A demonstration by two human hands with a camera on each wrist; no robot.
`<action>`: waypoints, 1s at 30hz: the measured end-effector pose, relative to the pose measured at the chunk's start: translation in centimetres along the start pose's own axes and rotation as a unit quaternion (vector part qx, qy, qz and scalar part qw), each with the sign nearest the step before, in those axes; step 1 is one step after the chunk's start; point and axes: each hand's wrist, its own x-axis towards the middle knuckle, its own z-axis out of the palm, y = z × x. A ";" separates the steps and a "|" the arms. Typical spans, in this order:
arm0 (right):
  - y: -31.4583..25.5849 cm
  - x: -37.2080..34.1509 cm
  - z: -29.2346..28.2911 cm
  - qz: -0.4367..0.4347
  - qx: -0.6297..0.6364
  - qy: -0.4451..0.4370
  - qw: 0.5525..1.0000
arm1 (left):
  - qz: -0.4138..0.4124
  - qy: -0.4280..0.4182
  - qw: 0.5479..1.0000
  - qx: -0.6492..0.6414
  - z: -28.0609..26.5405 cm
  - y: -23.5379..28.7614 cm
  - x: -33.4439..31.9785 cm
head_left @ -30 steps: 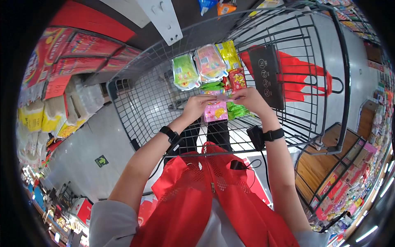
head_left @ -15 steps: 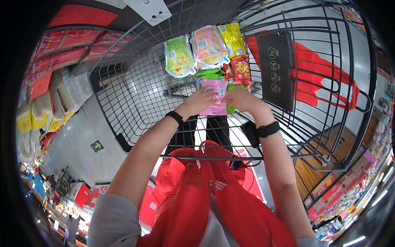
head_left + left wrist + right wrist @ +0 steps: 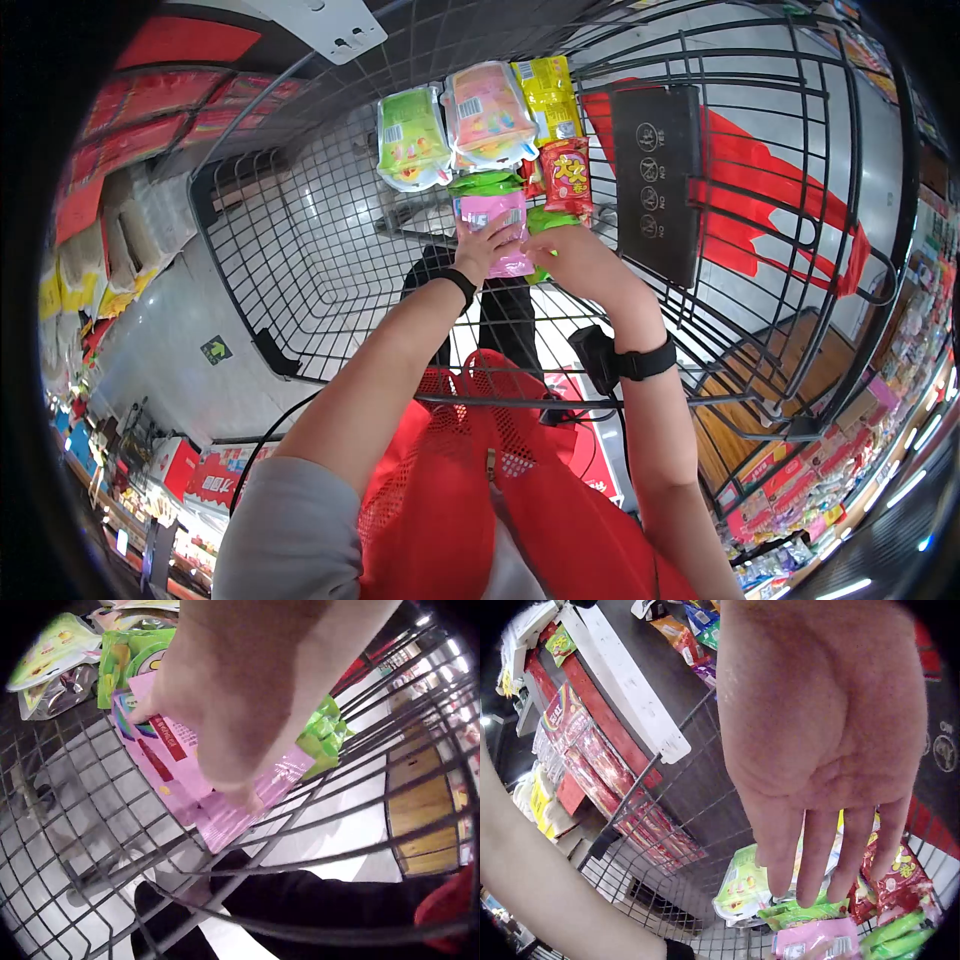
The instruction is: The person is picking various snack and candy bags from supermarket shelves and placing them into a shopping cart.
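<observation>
My left hand [image 3: 482, 250] lies with spread fingers on a shiny pink packet [image 3: 514, 264] near the close end of a wire shopping cart. The left wrist view shows the thumb and a finger touching the packet [image 3: 225, 819], which rests against the wire. Right beside it is my right hand [image 3: 580, 262], its fingertips near the packet's right edge; in the right wrist view the fingers [image 3: 817, 859] extend straight over the packets. A green packet [image 3: 487, 184] lies just beyond the pink one, and another green packet [image 3: 548, 218] is partly hidden beneath the right hand.
Farther in are a large green pouch [image 3: 412, 135], a large pink pouch [image 3: 490, 110], a yellow packet [image 3: 548, 100] and a red packet [image 3: 568, 178]. A black panel [image 3: 655, 190] and a red bag [image 3: 735, 150] are at right. Store shelves [image 3: 180, 110] stand at left.
The pink packet, held up between both hands a second ago, now lies down in the cart. My left hand has moved onto it with spread fingers, and the right hand has let go.
</observation>
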 end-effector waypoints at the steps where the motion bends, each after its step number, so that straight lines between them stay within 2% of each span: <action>1: 0.1 -0.1 0.1 -0.002 0.011 0.015 1.000 | -0.015 -0.028 0.999 -0.027 -0.6 0.1 0.0; 3: -0.4 -0.4 -0.2 -0.003 0.003 0.017 1.000 | -0.053 -0.055 0.995 -0.057 -1.5 0.6 0.0; 4: -0.8 -0.4 -0.4 -0.007 -0.003 0.017 1.000 | -0.064 -0.027 0.992 -0.103 0.6 1.1 1.5; 5: -1.1 -0.4 -0.6 0.001 -0.036 -0.001 0.999 | -0.095 0.023 0.993 -0.061 2.5 2.0 2.1; 6: -1.6 -0.5 -0.9 -0.027 -0.033 -0.004 0.999 | -0.078 0.052 0.970 -0.223 1.2 1.2 0.6; 7: -1.6 -0.7 -0.5 -0.047 -0.034 0.033 0.998 | -0.035 0.168 0.912 -0.373 4.3 1.4 1.4; 8: -1.5 -0.7 0.0 -0.070 -0.035 0.068 0.995 | -0.027 0.077 0.936 -0.341 2.5 0.8 -0.1; 9: -1.8 -0.5 0.0 -0.067 -0.060 0.052 0.995 | 0.126 0.187 0.946 -0.232 4.6 0.1 -0.7; 10: -2.3 -0.4 -0.3 -0.062 -0.086 0.037 0.994 | 0.141 0.184 0.948 -0.219 3.0 -1.0 -3.7; 11: -3.4 -0.6 -0.6 -0.042 -0.091 0.026 0.995 | 0.065 0.014 0.930 -0.361 -2.9 -3.2 -8.4; 12: -4.6 -0.8 -0.8 -0.021 -0.096 0.017 0.995 | 0.106 0.080 0.950 -0.284 -1.2 -4.0 -9.1; 14: -6.8 -1.3 -1.2 0.000 -0.073 0.022 0.997 | 0.129 0.158 0.919 -0.339 -5.6 -7.6 -15.2; 16: -8.6 -1.9 -1.2 -0.014 -0.068 0.033 0.997 | 0.079 0.301 0.887 -0.341 -9.8 -9.9 -20.8; 17: -9.2 -2.2 -1.1 -0.012 -0.054 0.033 0.998 | 0.076 0.313 0.887 -0.331 -12.6 -11.0 -23.8; 18: -9.7 -2.4 -1.0 -0.021 -0.063 0.040 0.997 | 0.035 0.397 0.863 -0.311 -15.8 -12.3 -26.8; 21: -11.2 -2.6 -0.1 -0.025 -0.076 0.035 0.996 | -0.083 0.601 0.761 -0.228 -22.5 -16.8 -33.7; 22: -11.5 -2.8 0.3 -0.050 -0.066 0.039 0.996 | -0.131 0.651 0.700 -0.262 -24.3 -18.1 -35.5; 23: -11.9 -2.8 0.6 -0.054 -0.078 0.039 0.995 | -0.148 0.742 0.603 -0.252 -26.0 -19.5 -36.8; 25: -12.7 -3.0 1.4 -0.050 -0.081 0.043 0.995 | -0.168 0.835 0.419 -0.313 -28.6 -22.6 -38.5; 27: -13.9 -3.4 1.8 -0.048 -0.079 0.049 0.995 | -0.177 0.880 0.334 -0.287 -30.8 -25.4 -39.7; 28: -14.8 -3.8 1.8 -0.033 -0.066 0.050 0.996 | -0.172 0.884 0.330 -0.282 -31.8 -26.4 -40.2; 30: -15.6 -4.3 2.1 -0.022 -0.070 0.050 0.996 | -0.150 0.870 0.268 -0.384 -33.6 -27.9 -41.0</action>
